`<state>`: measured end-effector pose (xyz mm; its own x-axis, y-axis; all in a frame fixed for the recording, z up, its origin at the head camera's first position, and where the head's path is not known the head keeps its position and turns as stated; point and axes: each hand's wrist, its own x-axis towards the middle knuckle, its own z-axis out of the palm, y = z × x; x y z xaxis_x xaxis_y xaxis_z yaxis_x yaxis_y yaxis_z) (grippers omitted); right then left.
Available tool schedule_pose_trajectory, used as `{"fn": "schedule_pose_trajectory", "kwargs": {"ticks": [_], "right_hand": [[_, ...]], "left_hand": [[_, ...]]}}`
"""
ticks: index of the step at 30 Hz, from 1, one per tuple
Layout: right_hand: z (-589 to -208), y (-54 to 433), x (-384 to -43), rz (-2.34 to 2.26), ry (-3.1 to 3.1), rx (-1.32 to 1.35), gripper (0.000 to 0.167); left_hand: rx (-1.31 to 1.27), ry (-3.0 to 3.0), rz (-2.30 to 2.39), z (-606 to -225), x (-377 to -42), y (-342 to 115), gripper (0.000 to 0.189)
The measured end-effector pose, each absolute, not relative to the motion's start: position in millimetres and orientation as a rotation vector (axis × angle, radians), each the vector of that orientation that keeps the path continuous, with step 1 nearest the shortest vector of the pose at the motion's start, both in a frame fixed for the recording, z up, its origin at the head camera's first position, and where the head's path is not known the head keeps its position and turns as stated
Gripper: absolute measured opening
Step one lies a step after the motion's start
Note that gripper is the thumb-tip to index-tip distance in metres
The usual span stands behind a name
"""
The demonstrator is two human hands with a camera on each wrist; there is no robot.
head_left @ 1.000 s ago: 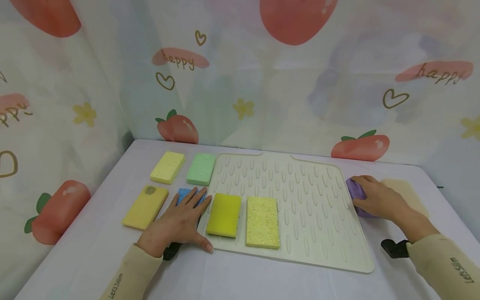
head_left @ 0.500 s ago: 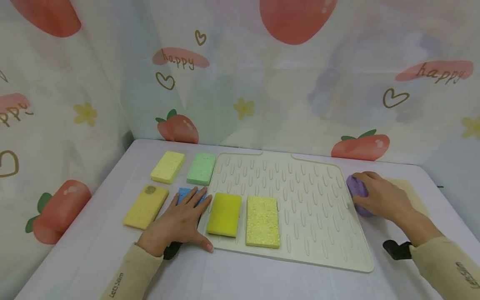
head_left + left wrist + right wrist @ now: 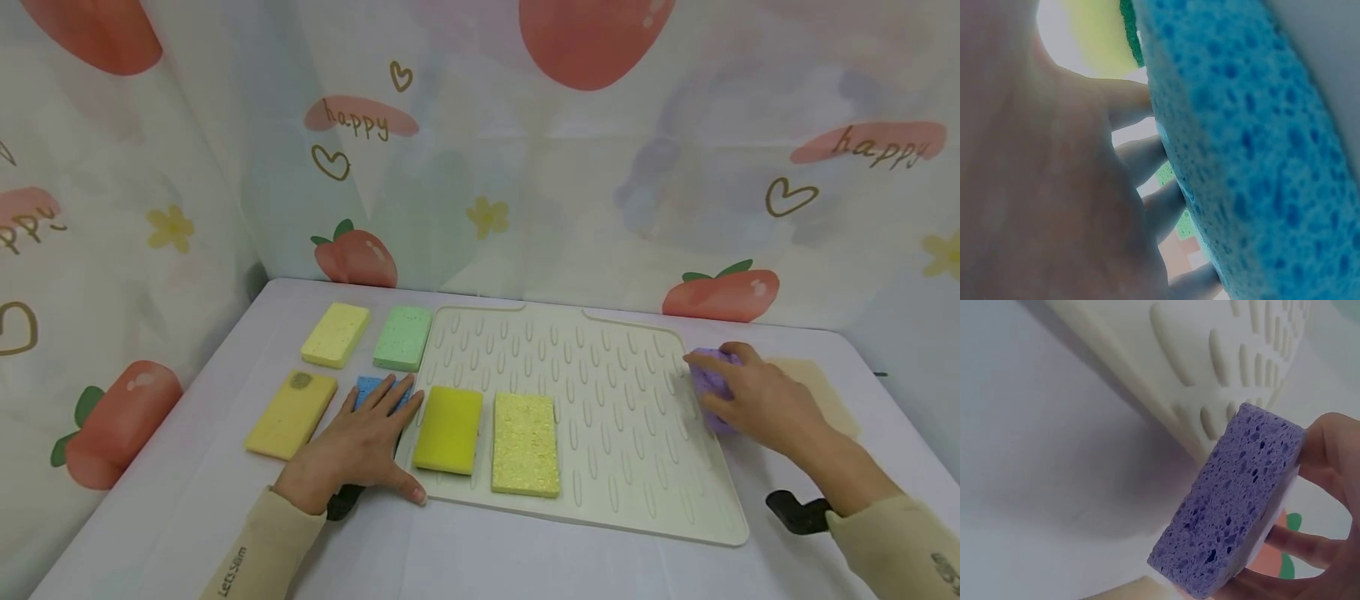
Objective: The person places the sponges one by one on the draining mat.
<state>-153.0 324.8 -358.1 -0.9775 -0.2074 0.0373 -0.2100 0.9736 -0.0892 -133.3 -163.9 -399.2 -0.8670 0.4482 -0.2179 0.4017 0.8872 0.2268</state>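
My left hand [image 3: 356,446] lies with fingers spread over a blue sponge [image 3: 371,387], which it mostly hides. Close up in the left wrist view, the blue sponge [image 3: 1254,150] shows its pitted face, with several fingertips against its side. At the right edge of the pale drying mat [image 3: 622,467], my right hand [image 3: 768,400] grips a purple sponge [image 3: 708,387]. The right wrist view shows the purple sponge [image 3: 1229,500] held by fingers at its edges, tilted beside the mat's raised rim. A bright yellow sponge [image 3: 448,430] and a speckled yellow sponge [image 3: 525,446] lie on the mat's left half.
Left of the mat lie a pale yellow sponge [image 3: 335,335], a green sponge [image 3: 402,338] and a tan sponge [image 3: 291,415] with a dark round mark. A beige flat piece [image 3: 825,392] lies partly behind my right hand. A printed curtain [image 3: 487,150] backs the table.
My right hand has shifted the purple sponge slightly left over the mat's edge, and its index finger now reaches further across it. The left hand stays put.
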Motion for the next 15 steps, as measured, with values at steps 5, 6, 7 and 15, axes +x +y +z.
{"fn": "schedule_pose_trajectory", "kwargs": {"ticks": [5,6,7,15], "right_hand": [[-356,318,-150,0.176,-3.076,0.353,0.041],[-356,316,-149,0.186,-3.071,0.353,0.041],[-355,315,-148,0.19,-3.068,0.353,0.041],[-354,299,-140,0.146,-2.994,0.477,0.033]], "left_hand": [[0.645,2.793,0.253,-399,-133,-164,0.131],[0.645,2.793,0.252,-399,-133,-164,0.131],[0.645,2.792,0.252,-399,-133,-164,0.131],[0.641,2.795,0.252,-400,-134,-164,0.131]]}}
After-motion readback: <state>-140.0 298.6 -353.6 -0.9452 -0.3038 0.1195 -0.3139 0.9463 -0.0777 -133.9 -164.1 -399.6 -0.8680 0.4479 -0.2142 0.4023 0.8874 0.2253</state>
